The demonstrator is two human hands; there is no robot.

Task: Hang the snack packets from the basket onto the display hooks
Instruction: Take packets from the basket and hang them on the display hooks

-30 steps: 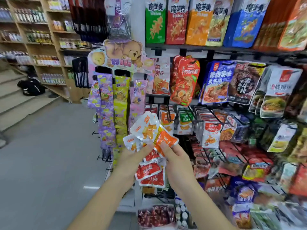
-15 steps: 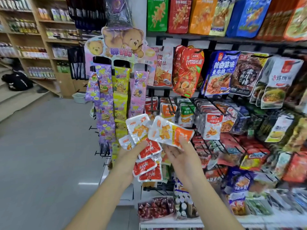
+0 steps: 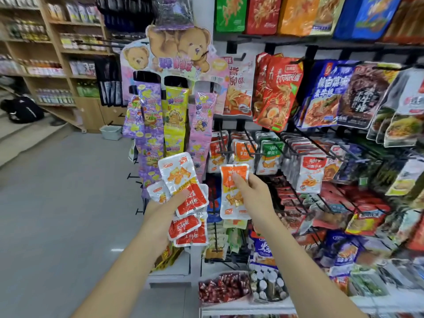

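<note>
A: The rack (image 3: 289, 43) looks packed. What might go wrong?

B: The fanned stack (image 3: 181, 180), gripped in the left hand (image 3: 165, 210), could shed packets if jolted.

A: And the single orange packet (image 3: 232, 198)?

B: The right hand (image 3: 254, 193) pinches it just below the orange row's hook (image 3: 249, 144). Its hole might miss the tip. Neighbouring packets crowd both sides, so the only free room is leftward, over the floor (image 3: 57, 203).
</note>
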